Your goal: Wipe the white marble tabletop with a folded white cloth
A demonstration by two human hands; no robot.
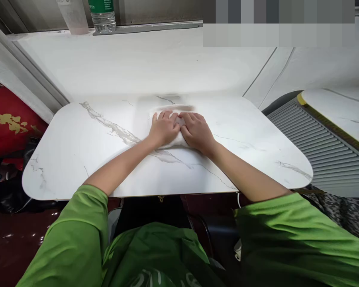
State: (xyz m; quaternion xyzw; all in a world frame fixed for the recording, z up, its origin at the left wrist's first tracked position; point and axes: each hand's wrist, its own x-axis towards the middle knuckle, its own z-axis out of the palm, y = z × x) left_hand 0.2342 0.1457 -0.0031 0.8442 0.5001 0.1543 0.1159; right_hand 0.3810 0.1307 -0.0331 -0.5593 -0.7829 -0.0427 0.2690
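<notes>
A soft white cloth [178, 140], folded into a thick bundle, lies on the white marbled table [98, 167] near its far edge. My left hand [165, 128] grips the left part of the cloth, its fingers bent over the top. On the right part, my right hand [197, 130] is closed over the cloth with curled fingers. Both thumbs point inward and almost meet at the middle of the bundle. Much of the cloth is covered by my hands.
A clear bottle with a green label [103, 18] and a translucent cup [74, 18] stand on the ledge behind the table. At the right is a grey ribbed panel [322, 147] beside another table. A red bag [13, 119] sits at the left.
</notes>
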